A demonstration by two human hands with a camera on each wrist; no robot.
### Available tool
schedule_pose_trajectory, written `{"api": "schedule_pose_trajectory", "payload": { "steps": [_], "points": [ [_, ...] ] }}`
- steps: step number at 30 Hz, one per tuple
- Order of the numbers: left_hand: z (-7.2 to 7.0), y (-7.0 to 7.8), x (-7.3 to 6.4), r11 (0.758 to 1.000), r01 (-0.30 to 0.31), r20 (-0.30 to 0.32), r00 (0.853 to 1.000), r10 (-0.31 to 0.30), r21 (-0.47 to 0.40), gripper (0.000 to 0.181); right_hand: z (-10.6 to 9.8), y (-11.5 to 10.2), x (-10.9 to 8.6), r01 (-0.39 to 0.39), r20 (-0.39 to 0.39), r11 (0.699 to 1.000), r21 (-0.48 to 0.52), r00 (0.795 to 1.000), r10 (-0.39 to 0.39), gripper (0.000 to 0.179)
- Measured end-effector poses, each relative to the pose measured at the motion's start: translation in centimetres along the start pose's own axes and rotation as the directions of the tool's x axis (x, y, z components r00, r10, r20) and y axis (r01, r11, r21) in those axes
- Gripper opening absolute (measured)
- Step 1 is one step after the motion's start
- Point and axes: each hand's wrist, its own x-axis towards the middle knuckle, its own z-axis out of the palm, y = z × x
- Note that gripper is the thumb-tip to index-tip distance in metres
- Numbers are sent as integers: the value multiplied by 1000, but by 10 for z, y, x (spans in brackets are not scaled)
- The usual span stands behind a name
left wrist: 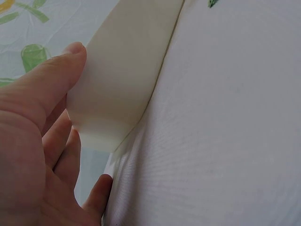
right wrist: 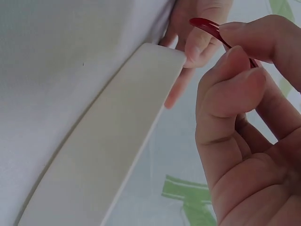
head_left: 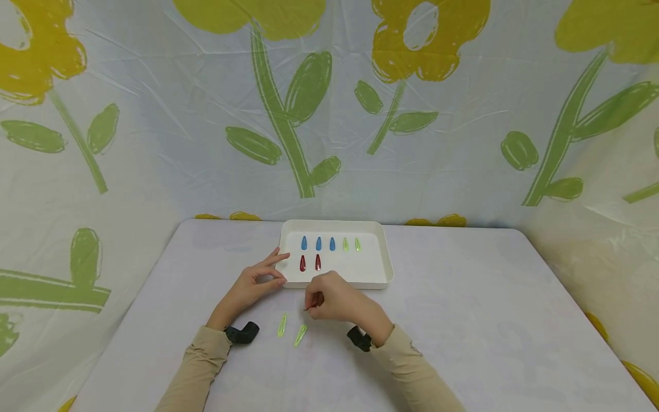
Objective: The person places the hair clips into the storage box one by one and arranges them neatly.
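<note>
My right hand (head_left: 337, 297) pinches a red snap hair clip (right wrist: 205, 25) between thumb and fingertips, just in front of the white tray (head_left: 360, 272). Most of that clip is hidden by the fingers in the head view. At the tray's front left corner, my left hand (head_left: 255, 281) grips the rim with thumb and index finger, its other fingers spread along the side. Inside the tray, three blue hair clips (head_left: 318, 244) and two green hair clips (head_left: 345, 244) form the back row. Two red hair clips (head_left: 302, 263) lie in front of them, at the left.
Two more green hair clips (head_left: 282, 325) lie on the pale tablecloth (head_left: 463, 320), between the forearms and nearer the body. Behind the tray, a flower-printed cloth (head_left: 195, 97) hangs at the table's back edge. Each wrist wears a black camera mount (head_left: 242, 333).
</note>
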Motion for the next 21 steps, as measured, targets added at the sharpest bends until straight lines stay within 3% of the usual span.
{"api": "schedule_pose_trajectory", "payload": {
  "steps": [9, 17, 21],
  "points": [
    [0, 1, -1, 1000, -12, 1, 1000, 12, -6, 8, -6, 2, -2, 16, -33, 1000, 22, 999, -15, 25],
    [0, 2, 0, 1000, -20, 0, 1000, 20, 0, 8, -9, 2, -4, -16, 16, 980, 199, 1000, 13, 30],
    [1, 2, 0, 1000, -19, 4, 1000, 19, -5, 7, -10, 3, -5, -19, 32, 972, 234, 999, 11, 32]
  ]
}}
